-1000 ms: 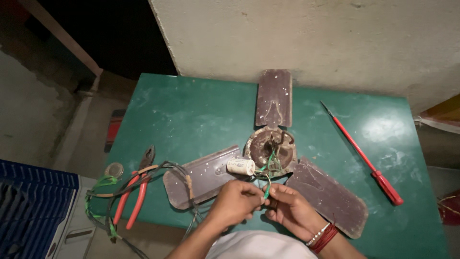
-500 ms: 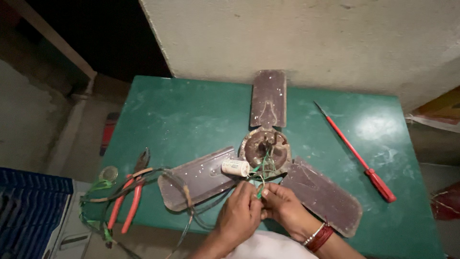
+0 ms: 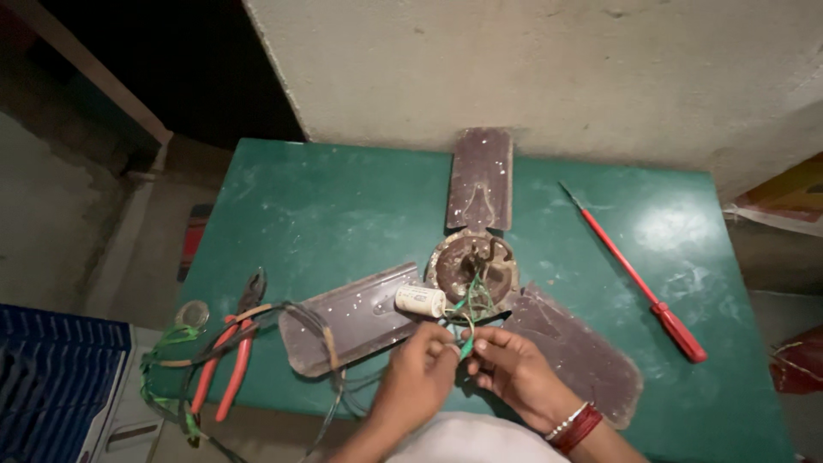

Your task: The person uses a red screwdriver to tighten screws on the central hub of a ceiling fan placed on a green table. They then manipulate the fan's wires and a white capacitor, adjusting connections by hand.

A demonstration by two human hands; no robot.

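As I look down from the head camera, near edge first:

Left hand [image 3: 420,370]: mine, at the near table edge, fingers narrow, pinched on the green wires [image 3: 467,319] just below the fan hub.

Right hand [image 3: 514,370]: mine, just beside the left, fingertips closed tight on the same wire bundle; red and white bangles [image 3: 576,425] on the wrist.

Green wires: run from my fingertips up into the hub, between both hands and the motor, held off the table.

Capacitor [image 3: 420,300]: small white cylinder, lying on its side just left of the hub, resting on the left blade, near my left fingers but I cannot tell if touching.

Ceiling fan [image 3: 473,264]: brown, 3 blades, flat on the green table [image 3: 326,206]; 1 blade points away to the wall, 2 point toward me, left and right.

Pliers [image 3: 233,351]: red handles, at the near left corner, tangled with a loop of dark and green cable [image 3: 171,360].

Tape roll [image 3: 192,314]: small, just left of the pliers' head.

Screwdriver [image 3: 634,274]: red, lying diagonally on the right side, well apart from both hands.

Crate [image 3: 51,377]: blue, beside the table at far left.

Wall [image 3: 549,77]: pale, rough, behind the table.
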